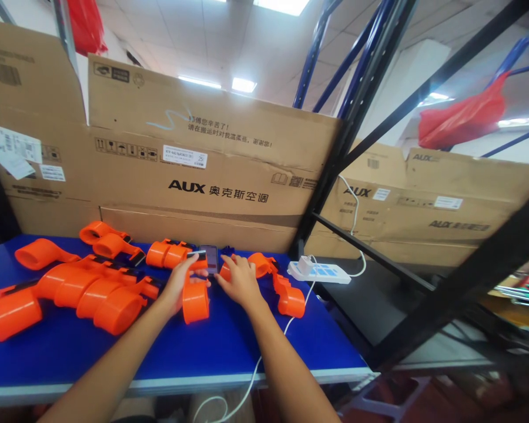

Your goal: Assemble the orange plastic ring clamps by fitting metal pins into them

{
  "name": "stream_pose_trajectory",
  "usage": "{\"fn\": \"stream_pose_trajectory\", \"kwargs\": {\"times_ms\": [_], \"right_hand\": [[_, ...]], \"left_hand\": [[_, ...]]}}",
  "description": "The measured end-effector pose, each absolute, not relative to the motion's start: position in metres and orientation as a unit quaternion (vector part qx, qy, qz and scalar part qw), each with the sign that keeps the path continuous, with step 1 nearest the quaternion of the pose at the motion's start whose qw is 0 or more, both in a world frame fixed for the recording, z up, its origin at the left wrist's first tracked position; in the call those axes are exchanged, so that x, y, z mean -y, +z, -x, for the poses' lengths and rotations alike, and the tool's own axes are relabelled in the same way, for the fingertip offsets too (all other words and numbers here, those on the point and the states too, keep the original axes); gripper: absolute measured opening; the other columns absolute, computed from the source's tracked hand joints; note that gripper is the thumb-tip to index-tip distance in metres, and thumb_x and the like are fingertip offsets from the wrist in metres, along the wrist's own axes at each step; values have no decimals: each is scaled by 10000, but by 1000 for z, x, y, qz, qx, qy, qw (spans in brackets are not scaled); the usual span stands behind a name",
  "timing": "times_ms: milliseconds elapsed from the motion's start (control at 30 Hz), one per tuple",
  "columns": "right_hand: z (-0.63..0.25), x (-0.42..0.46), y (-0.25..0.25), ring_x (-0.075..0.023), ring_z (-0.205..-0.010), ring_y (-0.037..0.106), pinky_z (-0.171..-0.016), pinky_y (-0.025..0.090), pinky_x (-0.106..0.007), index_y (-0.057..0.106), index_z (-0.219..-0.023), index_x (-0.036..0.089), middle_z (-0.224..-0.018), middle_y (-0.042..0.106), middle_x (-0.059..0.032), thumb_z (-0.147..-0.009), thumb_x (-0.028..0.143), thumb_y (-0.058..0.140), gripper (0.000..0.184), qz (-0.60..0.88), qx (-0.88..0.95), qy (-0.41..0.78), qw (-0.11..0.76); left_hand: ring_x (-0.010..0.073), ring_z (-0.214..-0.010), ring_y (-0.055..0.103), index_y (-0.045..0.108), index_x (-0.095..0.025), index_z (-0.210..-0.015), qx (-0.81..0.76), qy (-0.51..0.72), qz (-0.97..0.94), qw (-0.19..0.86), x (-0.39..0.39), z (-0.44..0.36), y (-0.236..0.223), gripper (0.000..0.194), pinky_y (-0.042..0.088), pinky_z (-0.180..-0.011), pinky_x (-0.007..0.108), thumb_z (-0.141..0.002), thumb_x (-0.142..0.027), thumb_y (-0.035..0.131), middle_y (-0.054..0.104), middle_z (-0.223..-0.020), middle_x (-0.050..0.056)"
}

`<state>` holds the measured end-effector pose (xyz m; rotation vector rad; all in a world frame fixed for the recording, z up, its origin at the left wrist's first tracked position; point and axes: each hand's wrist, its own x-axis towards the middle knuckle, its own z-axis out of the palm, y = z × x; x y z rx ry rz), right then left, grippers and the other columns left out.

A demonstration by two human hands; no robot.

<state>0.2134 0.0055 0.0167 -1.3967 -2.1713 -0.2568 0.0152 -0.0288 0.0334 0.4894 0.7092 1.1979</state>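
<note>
My left hand (176,289) is closed on an orange plastic ring part (196,302). Its round end hangs below my fingers, and a dark strip shows at its top. To the right, my right hand (241,283) reaches over the table with fingers apart. Those fingers are at another orange ring part (226,271), partly hidden by them; whether they press on it is unclear. A phone (210,258) lies between and just beyond my hands. Close behind my right fingertips is a small dark piece (227,251), too small to name.
Several orange ring parts with black strips (88,291) cover the left of the blue table (167,358). More orange parts (291,298) lie right of my hand. A white power strip (320,271) trails a cable over the front edge. Cardboard (229,158) and a black rack post (330,176) border the table.
</note>
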Motion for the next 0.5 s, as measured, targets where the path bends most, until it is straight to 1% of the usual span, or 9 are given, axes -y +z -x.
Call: {"fn": "stream_pose_trajectory", "kwargs": {"times_ms": [167,267,400,500], "right_hand": [[-218,-4,23,-343,-1263,485,-1023,318,-495,527,-1432,242,-1381,566,-171,-908,490,595,584,598,764,-94,223],[-220,-5,26,-338,-1289,472,-1039,302,-492,513,-1440,244,-1406,551,-163,-911,470,584,580,630,742,-93,212],[-222,-6,26,-331,-1329,445,-1058,291,-478,540,-1415,242,-1421,550,-155,-916,478,579,554,636,733,-93,224],[-223,-9,28,-313,-1318,463,-1064,290,-459,580,-1372,242,-1414,565,-143,-950,517,527,507,635,723,-95,254]], "left_hand": [[248,-580,712,589,-163,-1037,-358,548,-260,710,28,-16,33,404,603,-511,418,-835,-489,718,686,-735,45],[249,-577,709,594,-163,-1039,-357,553,-275,701,27,-16,32,407,594,-490,398,-832,-490,720,684,-731,46],[249,-557,710,587,-164,-1057,-358,551,-265,705,29,-17,34,419,581,-483,363,-832,-488,725,688,-704,48],[249,-538,708,579,-166,-1081,-363,548,-262,706,30,-17,37,446,572,-482,347,-820,-489,740,687,-677,42]]}}
